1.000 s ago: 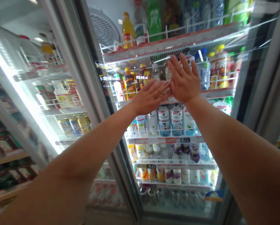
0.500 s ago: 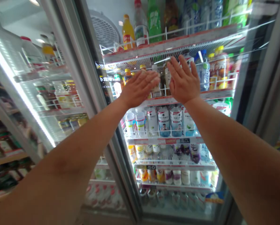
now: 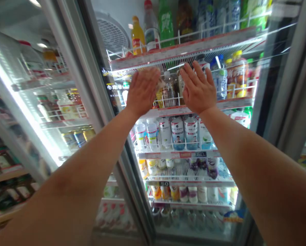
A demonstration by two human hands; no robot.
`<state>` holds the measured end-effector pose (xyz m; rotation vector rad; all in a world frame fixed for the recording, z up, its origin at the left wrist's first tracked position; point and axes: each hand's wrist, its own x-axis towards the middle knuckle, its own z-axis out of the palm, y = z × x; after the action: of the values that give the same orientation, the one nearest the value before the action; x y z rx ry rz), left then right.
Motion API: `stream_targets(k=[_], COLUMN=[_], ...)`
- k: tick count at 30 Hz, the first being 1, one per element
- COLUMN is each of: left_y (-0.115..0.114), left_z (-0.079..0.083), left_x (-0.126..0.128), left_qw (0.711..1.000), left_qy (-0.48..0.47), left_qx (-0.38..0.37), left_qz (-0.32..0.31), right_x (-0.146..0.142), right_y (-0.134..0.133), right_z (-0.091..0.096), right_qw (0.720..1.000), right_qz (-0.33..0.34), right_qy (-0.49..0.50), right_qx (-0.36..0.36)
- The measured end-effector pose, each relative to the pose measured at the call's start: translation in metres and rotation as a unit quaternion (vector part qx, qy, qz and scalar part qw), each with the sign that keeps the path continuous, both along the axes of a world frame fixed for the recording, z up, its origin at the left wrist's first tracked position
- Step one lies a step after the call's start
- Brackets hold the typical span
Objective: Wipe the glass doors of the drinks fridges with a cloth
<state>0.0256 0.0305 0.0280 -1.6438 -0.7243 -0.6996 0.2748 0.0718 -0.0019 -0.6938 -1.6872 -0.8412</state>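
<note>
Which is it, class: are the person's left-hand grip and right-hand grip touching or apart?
Apart. The head view shows it: a clear gap lies between the left-hand grip and right-hand grip, with a pale-capped bottle visible through it.

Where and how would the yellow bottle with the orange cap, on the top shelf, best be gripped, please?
Probably around the upper body of the yellow bottle, just below its orange cap, from the front and picture-left, with the glass pane out of the way. It stands upright and narrows there, above the wire guard crossing its lower part; the red-capped bottle crowds its right.
</note>
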Motion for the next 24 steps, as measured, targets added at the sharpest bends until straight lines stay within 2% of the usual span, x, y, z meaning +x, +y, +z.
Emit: stream_targets(k=[2,3,5,7,8,9,10,11,13,15,16,18,20,21,22,23,24], left_y=[0.003,0.004,0.001,-0.006,-0.010,-0.013,-0.015,-0.016,-0.016,-0.016,-0.017,-0.020,-0.024,-0.026,-0.027,-0.028,-0.028], left_z=[-0.005,-0.015,-0.040,-0.059,-0.062,-0.060,-0.054,-0.045,-0.031,-0.033,-0.041,-0.065,-0.083,-0.087,-0.086,-0.082,-0.077], left_x=[-0.002,0.000,0.004,0.005,0.002,-0.004,-0.011,-0.020,-0.034,-0.041,-0.042,-0.038,-0.036,-0.037,-0.039,-0.042,-0.045], left_qw=[0.991,0.989,0.998,0.989,0.968,0.950,0.947,0.960,0.992,0.999,0.998,0.999,0.963,0.946,0.941,0.953,0.973], left_qy=[-0.127,-0.138,-0.051,0.136,0.227,0.277,0.280,0.237,0.089,-0.032,-0.046,0.038,0.250,0.301,0.314,0.283,0.213], left_qx=[0.042,0.049,0.019,-0.062,-0.110,-0.141,-0.156,-0.146,-0.080,-0.008,0.010,-0.009,-0.099,-0.119,-0.124,-0.111,-0.085], left_qz=[0.007,0.010,0.012,-0.001,0.004,0.010,0.022,0.031,0.039,0.037,0.032,0.018,0.003,0.001,0.006,0.018,0.031], right_x=[0.000,0.000,0.000,-0.001,-0.001,-0.001,0.000,0.000,0.000,0.001,0.001,0.001,0.001,0.001,0.001,0.001,0.001], right_y=[0.000,0.000,0.000,0.000,0.000,0.000,-0.001,-0.002,-0.003,-0.004,-0.004,-0.004,-0.003,-0.003,-0.003,-0.003,-0.003], right_z=[0.000,0.000,-0.001,-0.001,-0.001,-0.001,-0.001,-0.001,-0.001,-0.001,-0.001,0.000,0.000,0.000,0.000,0.000,-0.001], right_qw=[1.000,1.000,1.000,1.000,1.000,1.000,1.000,1.000,1.000,1.000,1.000,1.000,1.000,1.000,1.000,1.000,1.000], right_qz=[0.009,0.008,0.000,-0.010,-0.013,-0.015,-0.017,-0.018,-0.020,-0.022,-0.024,-0.025,-0.018,-0.013,-0.011,-0.011,-0.014], right_qy=[0.000,0.000,0.002,0.002,0.001,0.001,0.000,0.000,0.000,-0.003,-0.004,-0.005,-0.006,-0.005,-0.004,-0.003,-0.002], right_qx=[0.001,0.003,0.008,0.012,0.012,0.012,0.010,0.006,-0.003,-0.007,-0.006,-0.003,-0.004,-0.006,-0.008,-0.007,-0.004])
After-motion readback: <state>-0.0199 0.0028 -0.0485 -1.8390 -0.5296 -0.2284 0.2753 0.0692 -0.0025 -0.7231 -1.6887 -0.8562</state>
